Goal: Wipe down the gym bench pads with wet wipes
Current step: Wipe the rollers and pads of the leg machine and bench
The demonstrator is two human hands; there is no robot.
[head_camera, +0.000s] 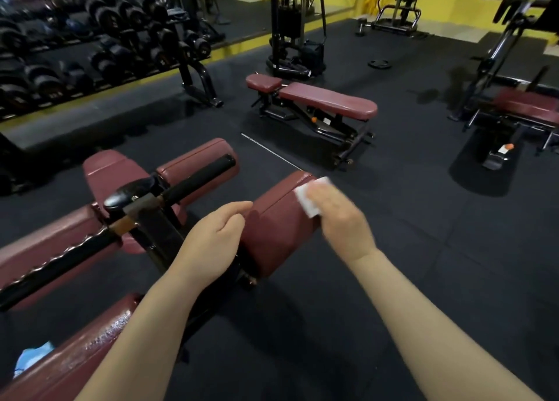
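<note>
A maroon roller pad (276, 228) on the near bench sticks out toward the right. My right hand (341, 219) presses a white wet wipe (308, 198) against the pad's far upper end. My left hand (217, 237) hovers by the pad's left side with fingers loosely curled and nothing in it. More maroon pads (196, 164) and a black handle bar (199, 180) lie to the left. The long bench pad (75, 358) runs to the lower left and looks wet and shiny.
A blue wipes packet (33, 358) lies at the lower left. Another maroon bench (326, 101) stands ahead on the black rubber floor, a third bench (526, 107) at right. A dumbbell rack (90, 50) lines the left wall, and a cable machine (293, 25) stands behind.
</note>
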